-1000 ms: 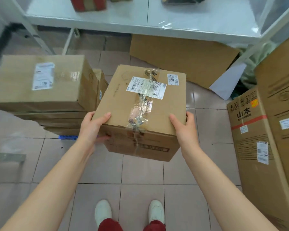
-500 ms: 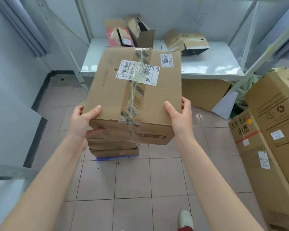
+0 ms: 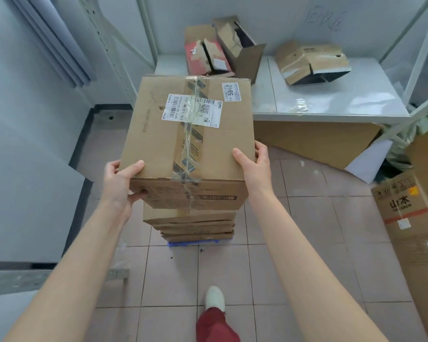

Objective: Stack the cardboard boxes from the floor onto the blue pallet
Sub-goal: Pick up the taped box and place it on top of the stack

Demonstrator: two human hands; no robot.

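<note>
In the head view, a taped cardboard box (image 3: pixel 188 141) is held at the centre of the frame, above a stack of boxes (image 3: pixel 193 222). Its near left corner is gripped by the left hand (image 3: pixel 120 180), thumb on top and fingers underneath. Its right edge is clasped by the right hand (image 3: pixel 253 166). The blue pallet (image 3: pixel 198 243) is seen as a thin strip under the stack, on the tiled floor (image 3: pixel 307 243). Whether the box touches the stack cannot be told.

Both hands, left hand (image 3: pixel 120 180) and right hand (image 3: pixel 256 166), grip a taped brown cardboard box (image 3: pixel 190 134) over the stack of cardboard boxes (image 3: pixel 193 224) covering the blue pallet (image 3: pixel 198 243).
</note>
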